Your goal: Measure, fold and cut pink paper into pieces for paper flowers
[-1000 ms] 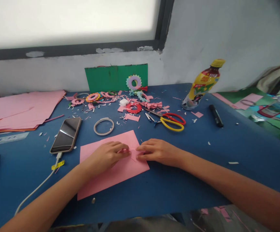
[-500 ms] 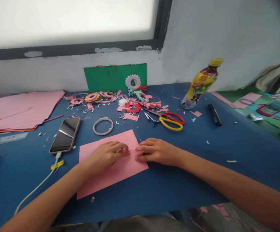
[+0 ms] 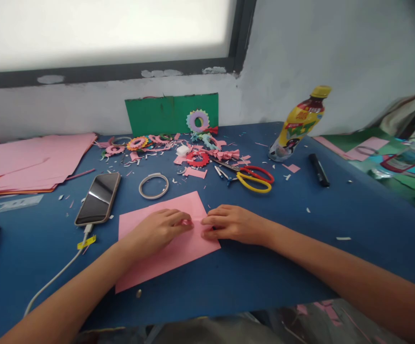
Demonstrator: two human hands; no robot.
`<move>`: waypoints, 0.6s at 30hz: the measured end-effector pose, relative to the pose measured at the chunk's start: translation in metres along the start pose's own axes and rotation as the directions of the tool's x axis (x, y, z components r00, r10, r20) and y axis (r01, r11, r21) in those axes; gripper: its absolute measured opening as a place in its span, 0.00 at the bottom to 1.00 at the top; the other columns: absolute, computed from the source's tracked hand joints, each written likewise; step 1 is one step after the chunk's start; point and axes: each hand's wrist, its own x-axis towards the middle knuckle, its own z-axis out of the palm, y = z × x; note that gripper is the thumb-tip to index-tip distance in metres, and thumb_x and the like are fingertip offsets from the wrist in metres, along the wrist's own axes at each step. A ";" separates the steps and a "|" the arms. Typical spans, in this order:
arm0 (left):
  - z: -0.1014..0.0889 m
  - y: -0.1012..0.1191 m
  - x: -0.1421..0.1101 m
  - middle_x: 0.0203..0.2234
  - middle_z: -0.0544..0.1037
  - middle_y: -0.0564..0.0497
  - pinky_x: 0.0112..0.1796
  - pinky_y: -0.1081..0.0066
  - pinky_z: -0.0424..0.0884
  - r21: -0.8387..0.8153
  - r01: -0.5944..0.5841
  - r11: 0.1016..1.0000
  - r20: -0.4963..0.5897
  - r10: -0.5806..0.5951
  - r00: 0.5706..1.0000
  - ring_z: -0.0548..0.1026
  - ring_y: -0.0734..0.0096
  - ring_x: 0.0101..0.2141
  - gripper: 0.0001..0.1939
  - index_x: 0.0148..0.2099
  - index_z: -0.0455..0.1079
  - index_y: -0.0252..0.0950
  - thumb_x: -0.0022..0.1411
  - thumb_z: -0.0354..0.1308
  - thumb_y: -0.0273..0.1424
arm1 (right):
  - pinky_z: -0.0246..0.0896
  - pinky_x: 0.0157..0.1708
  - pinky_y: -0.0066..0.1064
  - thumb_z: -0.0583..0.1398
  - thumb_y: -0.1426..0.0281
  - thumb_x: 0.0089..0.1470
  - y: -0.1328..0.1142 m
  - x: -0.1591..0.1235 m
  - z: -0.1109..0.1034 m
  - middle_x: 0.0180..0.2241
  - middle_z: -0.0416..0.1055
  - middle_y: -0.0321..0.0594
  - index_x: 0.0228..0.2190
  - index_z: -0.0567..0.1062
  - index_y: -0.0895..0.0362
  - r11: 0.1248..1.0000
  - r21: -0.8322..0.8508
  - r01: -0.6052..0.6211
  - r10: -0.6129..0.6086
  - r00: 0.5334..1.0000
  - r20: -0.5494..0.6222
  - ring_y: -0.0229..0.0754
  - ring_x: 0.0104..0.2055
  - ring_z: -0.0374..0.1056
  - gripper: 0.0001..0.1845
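Note:
A sheet of pink paper (image 3: 153, 263) lies at a slant on the blue table, with a faint crease near its right side. My left hand (image 3: 159, 230) rests over its middle, thumb and fingers closed together on the paper's surface. Facing it, my right hand (image 3: 232, 223) reaches over the right edge, its fingers and thumb closed on the paper there. The fingertips of both hands stand a small gap apart. Whatever fine fold lies under the fingertips is hidden. Just beyond the paper sits a roll of tape (image 3: 141, 187).
Red-and-yellow scissors (image 3: 254, 179) lie beyond my right hand. A phone (image 3: 98, 198) with a white cable is at left, near stacked pink sheets (image 3: 67, 153). Paper scraps and a red paper ring (image 3: 198, 159) lie behind. A bottle (image 3: 298, 125) and black pen (image 3: 318, 170) stand right.
Both hands keep nearly the same pose on the pink paper. The whole view has shifted very slightly; nothing was taken hold of or let go.

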 end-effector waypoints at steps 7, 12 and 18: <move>0.007 0.017 0.002 0.44 0.73 0.41 0.46 0.61 0.67 0.043 0.007 0.999 0.053 -0.010 0.999 0.71 0.59 0.45 0.15 0.45 0.69 0.28 0.63 0.42 0.22 | 0.58 0.45 0.33 0.49 0.75 0.60 -0.006 0.001 0.001 0.48 0.68 0.40 0.38 0.74 0.54 0.992 0.073 -0.098 0.097 0.995 0.019 0.40 0.51 0.60 0.15; 0.008 0.023 0.004 0.45 0.73 0.40 0.47 0.60 0.66 -0.028 0.103 0.994 0.053 -0.101 0.993 0.70 0.59 0.46 0.15 0.45 0.69 0.27 0.61 0.43 0.22 | 0.55 0.48 0.40 0.52 0.75 0.55 -0.018 0.003 -0.006 0.50 0.67 0.39 0.41 0.73 0.52 0.966 0.071 -0.247 0.240 0.966 0.093 0.46 0.52 0.60 0.14; 0.003 0.028 0.008 0.43 0.74 0.43 0.46 0.62 0.67 -0.096 0.172 0.980 0.076 -0.165 0.983 0.70 0.61 0.43 0.14 0.44 0.69 0.30 0.60 0.44 0.23 | 0.47 0.52 0.43 0.52 0.73 0.56 -0.030 0.008 -0.010 0.52 0.65 0.40 0.40 0.73 0.52 0.930 0.081 -0.359 0.345 0.927 0.149 0.47 0.54 0.57 0.13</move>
